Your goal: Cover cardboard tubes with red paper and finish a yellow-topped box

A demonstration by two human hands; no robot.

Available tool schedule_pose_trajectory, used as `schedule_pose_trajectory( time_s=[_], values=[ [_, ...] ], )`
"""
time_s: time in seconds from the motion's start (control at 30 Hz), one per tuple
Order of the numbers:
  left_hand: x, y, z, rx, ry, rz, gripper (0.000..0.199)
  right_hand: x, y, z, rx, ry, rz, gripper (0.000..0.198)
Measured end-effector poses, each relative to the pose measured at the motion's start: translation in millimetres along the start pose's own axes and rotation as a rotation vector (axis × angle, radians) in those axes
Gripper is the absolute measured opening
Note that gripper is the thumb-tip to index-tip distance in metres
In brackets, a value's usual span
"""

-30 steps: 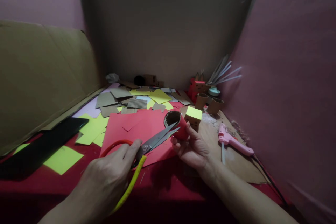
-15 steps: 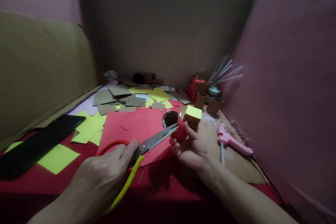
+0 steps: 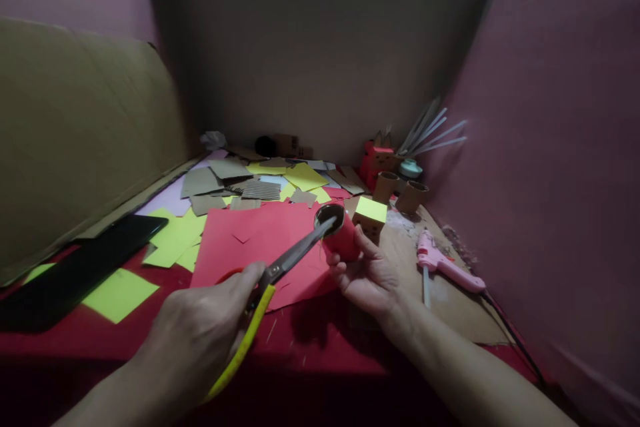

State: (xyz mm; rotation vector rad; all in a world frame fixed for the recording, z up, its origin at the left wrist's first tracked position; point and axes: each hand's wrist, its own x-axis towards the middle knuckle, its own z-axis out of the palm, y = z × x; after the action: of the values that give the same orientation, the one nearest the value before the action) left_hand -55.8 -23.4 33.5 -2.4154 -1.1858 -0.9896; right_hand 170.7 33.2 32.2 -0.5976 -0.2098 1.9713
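Note:
My left hand point(image 3: 205, 320) is closed round the handles of a pair of scissors point(image 3: 293, 259), one loop orange-red and the other wrapped in yellow. The blades are nearly together, and their tips lie at the open mouth of a cardboard tube covered in red paper point(image 3: 349, 240). My right hand point(image 3: 367, 277) grips that tube from the right, thumb on one side and fingers beneath, its mouth tilted up towards the left. Below the scissors lies a sheet of red paper point(image 3: 265, 233). Just behind the tube stands a small cardboard box with a yellow top point(image 3: 370, 212).
A pink glue gun point(image 3: 447, 263) with a cord rests on a cardboard sheet point(image 3: 460, 320) at right. Two bare cardboard tubes point(image 3: 413, 198) and a red box point(image 3: 376, 163) stand behind. Cardboard and yellow scraps point(image 3: 305, 177) cover the back; a long black object point(image 3: 85, 267) lies left.
The scissor blades have come closer together, and their tips have shifted from the tube's side to its mouth. Both hands keep their holds.

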Motion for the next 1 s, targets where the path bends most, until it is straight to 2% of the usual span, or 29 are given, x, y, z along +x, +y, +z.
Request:
schedule_pose_trajectory(
  time_s=[0.07,0.23,0.33,0.43,0.57,0.67,0.77,0.83,0.9,0.93,1.0],
  values=[
    [-4,-7,1,0.082,-0.019,0.028,0.027,-1,-4,0,0.025,0.015,-0.043,0.041],
    [-15,-32,-5,0.207,-0.108,-0.113,0.049,-2,-9,0,0.033,0.012,-0.133,0.036],
    [-9,-46,-11,0.221,-0.256,-0.294,0.048,-3,-5,0,-0.01,-0.005,-0.133,0.037],
    [6,-63,-8,0.202,-0.39,-0.507,0.037,-3,-1,1,-0.041,-0.013,-0.144,0.039],
    [29,-95,9,0.213,-0.364,-0.557,0.038,-1,3,2,-0.091,-0.025,-0.17,0.04],
    [44,-109,17,0.18,-0.323,-0.546,0.026,1,5,1,-0.108,-0.054,-0.172,0.044],
    [57,-91,14,0.104,-0.258,-0.513,0.025,4,7,-1,-0.102,-0.1,-0.166,0.04],
    [63,-63,9,-0.014,-0.246,-0.483,0.033,5,9,-3,-0.105,-0.146,-0.175,0.035],
    [68,-31,7,-0.192,-0.289,-0.438,0.036,7,10,-4,-0.127,-0.2,-0.191,0.032],
    [69,-17,7,-0.407,-0.243,-0.451,0.034,7,10,-4,-0.141,-0.225,-0.2,0.032],
    [72,3,11,-0.529,-0.121,-0.387,0.025,8,10,-5,-0.176,-0.264,-0.22,0.033]
  ],
)
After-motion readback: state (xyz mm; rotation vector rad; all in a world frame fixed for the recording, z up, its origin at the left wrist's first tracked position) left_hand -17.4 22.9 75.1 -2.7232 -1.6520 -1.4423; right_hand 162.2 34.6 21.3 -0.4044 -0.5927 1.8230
